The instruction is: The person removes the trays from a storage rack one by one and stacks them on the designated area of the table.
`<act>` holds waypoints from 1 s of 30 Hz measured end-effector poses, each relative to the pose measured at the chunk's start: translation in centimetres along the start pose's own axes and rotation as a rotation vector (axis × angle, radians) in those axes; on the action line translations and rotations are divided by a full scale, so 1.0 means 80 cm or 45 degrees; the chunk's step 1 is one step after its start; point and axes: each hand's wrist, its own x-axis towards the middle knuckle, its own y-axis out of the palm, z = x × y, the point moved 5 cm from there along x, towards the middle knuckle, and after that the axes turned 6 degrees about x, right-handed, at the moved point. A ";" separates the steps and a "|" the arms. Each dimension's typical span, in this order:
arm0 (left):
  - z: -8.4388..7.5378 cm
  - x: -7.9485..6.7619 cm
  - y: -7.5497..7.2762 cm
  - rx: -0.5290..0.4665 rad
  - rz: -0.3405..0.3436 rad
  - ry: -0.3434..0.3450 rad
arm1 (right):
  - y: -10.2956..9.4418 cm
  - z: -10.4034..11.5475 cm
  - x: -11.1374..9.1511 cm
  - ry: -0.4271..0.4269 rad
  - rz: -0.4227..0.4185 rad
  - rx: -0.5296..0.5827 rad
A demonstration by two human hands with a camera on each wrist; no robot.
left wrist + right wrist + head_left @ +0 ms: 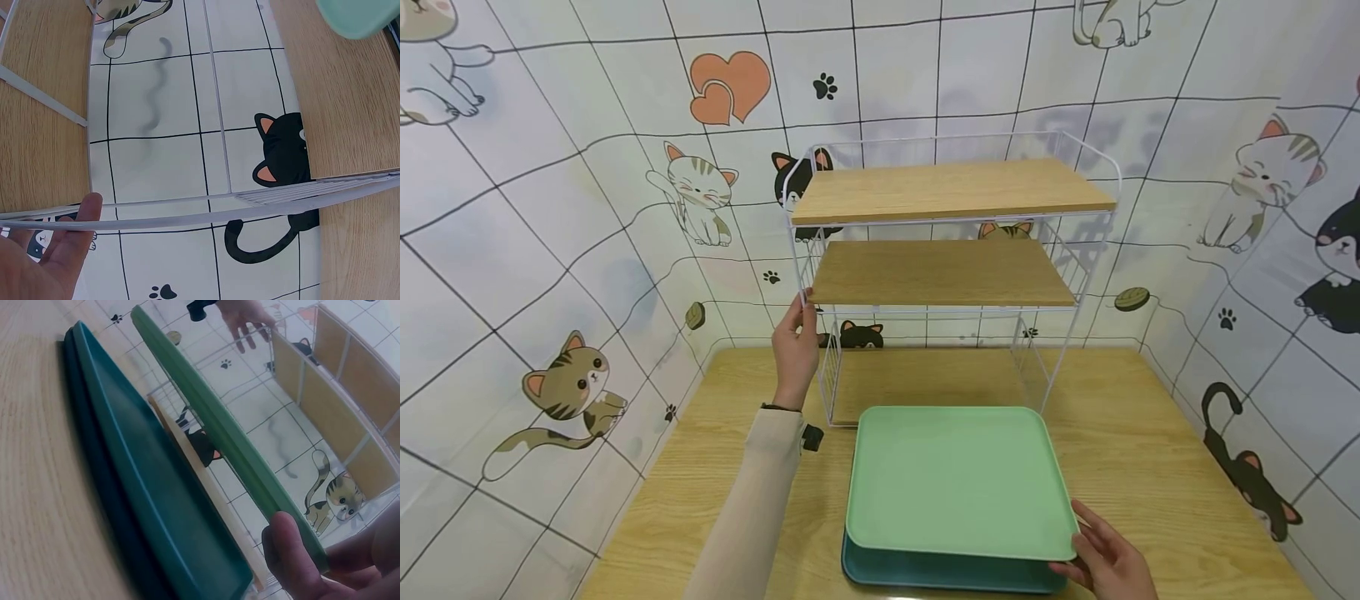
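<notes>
A white wire rack with wooden shelves [943,273] stands against the wall on the wooden table. My left hand [795,350] holds its left front post, level with the middle shelf; in the left wrist view the fingers [84,228] are bent round the white wire. With my right hand [1108,554] I pinch the near right corner of a light green tray [958,483]. That tray is raised and slightly tilted above a dark teal tray [955,573]. In the right wrist view a gap shows between the green tray and the teal tray [156,481], with a darker tray edge [94,450] underneath.
The rack's top shelf [955,190] has a low wire rail around it. Its bottom shelf [925,379] lies near table level, behind the green tray. Tiled walls with cat pictures [572,383] enclose the wooden table [677,500] at the back and both sides.
</notes>
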 end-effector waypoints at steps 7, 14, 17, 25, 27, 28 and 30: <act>-0.004 -0.001 0.000 0.011 -0.011 0.012 | -0.001 -0.011 0.002 0.005 -0.022 0.023; -0.004 -0.002 0.001 0.008 -0.007 -0.003 | -0.001 -0.021 0.008 0.004 -0.024 0.042; -0.005 -0.002 0.001 0.012 -0.011 0.002 | -0.002 -0.026 0.011 0.018 -0.029 0.040; -0.005 -0.001 0.001 0.021 -0.013 0.018 | -0.003 -0.034 0.016 0.006 -0.023 -0.025; -0.004 -0.001 0.001 0.023 -0.014 0.013 | -0.001 -0.034 0.016 -0.002 -0.019 -0.069; -0.004 -0.001 0.001 0.025 -0.015 0.009 | 0.000 -0.034 0.016 -0.015 -0.013 -0.105; -0.003 -0.002 0.001 0.028 -0.014 0.002 | 0.003 -0.032 0.016 -0.034 -0.006 -0.183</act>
